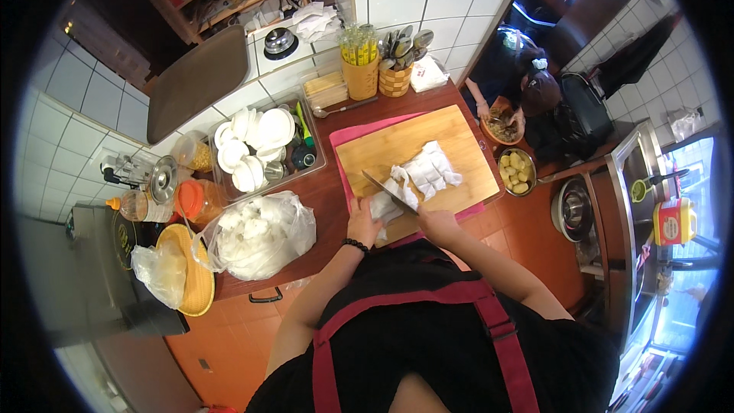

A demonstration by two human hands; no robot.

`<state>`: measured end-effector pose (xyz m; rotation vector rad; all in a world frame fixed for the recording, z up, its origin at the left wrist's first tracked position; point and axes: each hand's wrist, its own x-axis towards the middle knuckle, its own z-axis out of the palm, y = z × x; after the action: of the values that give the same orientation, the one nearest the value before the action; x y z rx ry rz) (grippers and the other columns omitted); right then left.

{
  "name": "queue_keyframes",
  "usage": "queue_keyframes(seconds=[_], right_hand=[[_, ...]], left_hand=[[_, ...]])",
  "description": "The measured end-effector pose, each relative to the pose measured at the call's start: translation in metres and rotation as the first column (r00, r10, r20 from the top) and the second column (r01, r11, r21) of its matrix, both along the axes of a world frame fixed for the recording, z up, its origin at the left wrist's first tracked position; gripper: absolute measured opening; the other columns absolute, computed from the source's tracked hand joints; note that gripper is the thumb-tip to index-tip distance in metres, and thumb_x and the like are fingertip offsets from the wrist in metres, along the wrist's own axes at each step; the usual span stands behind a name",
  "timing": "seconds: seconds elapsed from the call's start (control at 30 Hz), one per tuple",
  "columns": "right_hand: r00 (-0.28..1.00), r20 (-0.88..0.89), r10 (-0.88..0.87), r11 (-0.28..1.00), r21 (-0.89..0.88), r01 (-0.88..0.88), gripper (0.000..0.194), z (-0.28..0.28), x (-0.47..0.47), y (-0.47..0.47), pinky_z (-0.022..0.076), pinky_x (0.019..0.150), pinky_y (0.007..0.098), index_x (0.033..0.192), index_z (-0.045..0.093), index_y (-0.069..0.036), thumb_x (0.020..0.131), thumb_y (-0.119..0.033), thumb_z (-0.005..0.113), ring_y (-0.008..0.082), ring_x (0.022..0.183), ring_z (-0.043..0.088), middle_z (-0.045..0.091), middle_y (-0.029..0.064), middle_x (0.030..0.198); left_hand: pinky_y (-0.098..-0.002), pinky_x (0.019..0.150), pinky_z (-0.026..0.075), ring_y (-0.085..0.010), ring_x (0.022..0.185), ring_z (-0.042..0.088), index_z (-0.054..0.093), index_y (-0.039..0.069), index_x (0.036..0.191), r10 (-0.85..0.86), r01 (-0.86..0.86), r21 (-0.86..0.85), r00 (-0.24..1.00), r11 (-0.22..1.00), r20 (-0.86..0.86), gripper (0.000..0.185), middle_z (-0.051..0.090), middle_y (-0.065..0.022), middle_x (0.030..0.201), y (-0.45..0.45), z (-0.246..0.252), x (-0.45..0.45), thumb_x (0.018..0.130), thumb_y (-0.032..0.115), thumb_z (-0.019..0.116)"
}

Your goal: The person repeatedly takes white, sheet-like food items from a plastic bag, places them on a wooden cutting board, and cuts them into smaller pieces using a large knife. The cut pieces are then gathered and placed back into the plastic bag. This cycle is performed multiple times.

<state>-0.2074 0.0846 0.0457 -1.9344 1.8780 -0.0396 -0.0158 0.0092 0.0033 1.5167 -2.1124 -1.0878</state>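
My right hand (440, 228) is closed on the handle of a kitchen knife (389, 191), whose blade lies over soft white pieces on a wooden cutting board (367, 152). My left hand (362, 219) presses on a white piece (385, 206) left of the blade. Beyond the knife, several white pieces (430, 172) sit close together; whether they are food or folded paper is hard to tell. A pink mat (342, 136) shows under the board. To the left stands a plastic bag (261, 235) full of white lumps.
A clear bin (321, 166) of white lids or dishes stands at the back left. Behind the board are a spoon (344, 108), a cup of packets (360, 77) and a basket of spoons (395, 81). A person (536, 89) works over a bowl (503, 132) near a potato bowl (519, 188).
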Motion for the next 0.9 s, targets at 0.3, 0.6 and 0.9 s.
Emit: queue_keyframes(seconds=[0.3, 0.6, 0.9], right_hand=[[0.953, -0.053, -0.298, 0.911, -0.315, 0.268, 0.016, 0.030, -0.063, -0.003, 0.0442, 0.053, 0.0473, 0.085, 0.048, -0.004, 0.086, -0.020, 0.044, 0.0361, 0.059, 0.058, 0.057, 0.0182, 0.061], [0.923, 0.121, -0.365, 0.871, -0.305, 0.384, 0.023, 0.057, -0.054, 0.006, 0.0443, 0.059, 0.0481, 0.088, 0.049, 0.000, 0.085, -0.023, 0.048, 0.0395, 0.061, 0.057, 0.057, 0.0213, 0.062], [0.958, 0.146, -0.248, 0.963, -0.073, 0.260, 0.021, 0.042, -0.020, 0.016, 0.0435, 0.057, 0.0489, 0.086, 0.047, -0.002, 0.086, -0.023, 0.046, 0.0393, 0.063, 0.057, 0.057, 0.0207, 0.064]], left_hand=[[-0.0355, 0.082, 0.043, -0.0293, 0.094, 0.051, 0.044, -0.001, 0.108, 0.161, -0.009, 0.352, 0.899, 0.936, -0.407, 0.050, 0.050, -0.0177, 0.100, -0.026, 0.002, -0.017, 0.065, 0.012, 0.066], [-0.0334, 0.089, 0.040, -0.0268, 0.106, 0.047, 0.047, 0.004, 0.117, -0.165, 0.174, 0.008, 0.949, 0.985, -0.270, 0.053, 0.051, -0.0148, 0.107, -0.038, -0.001, -0.032, 0.071, 0.018, 0.068], [-0.0351, 0.087, 0.039, -0.0292, 0.101, 0.047, 0.055, 0.008, 0.111, -0.106, 0.109, -0.117, 0.994, 0.987, 0.030, 0.040, 0.051, -0.0109, 0.106, -0.041, -0.001, -0.022, 0.073, 0.018, 0.062]])
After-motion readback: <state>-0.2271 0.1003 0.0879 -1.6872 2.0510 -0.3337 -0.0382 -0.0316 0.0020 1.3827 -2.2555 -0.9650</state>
